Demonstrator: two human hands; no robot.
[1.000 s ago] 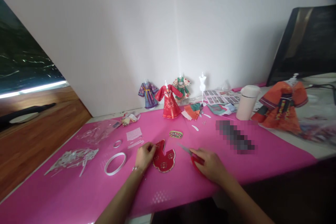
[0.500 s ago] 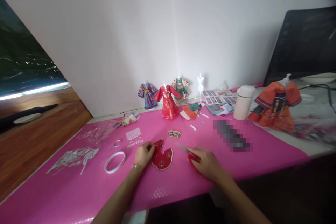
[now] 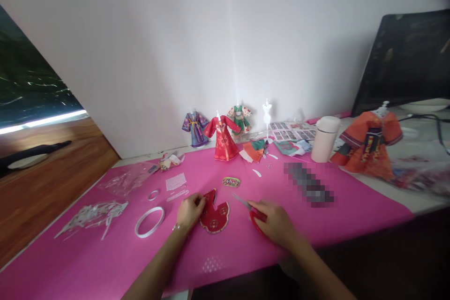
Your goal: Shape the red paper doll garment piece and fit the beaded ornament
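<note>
Red cloth [image 3: 213, 218] extends rightward from the grip of the left hand [image 3: 189, 211].

Pretty much a craft corner here, can't tell if it's somebody's home or a small studio. There's a table [image 3: 408, 202] with a pink cover [image 3: 116, 267] by a plain white wall [image 3: 158, 56], tiny robes [image 3: 226, 139] on little doll stands [image 3: 267, 113] along the back, scissors [image 3: 258, 216] out, fabric scraps [image 3: 258, 148] around, plus a dark monitor [image 3: 408, 63] and a drink bottle [image 3: 324, 143] off right.
</note>
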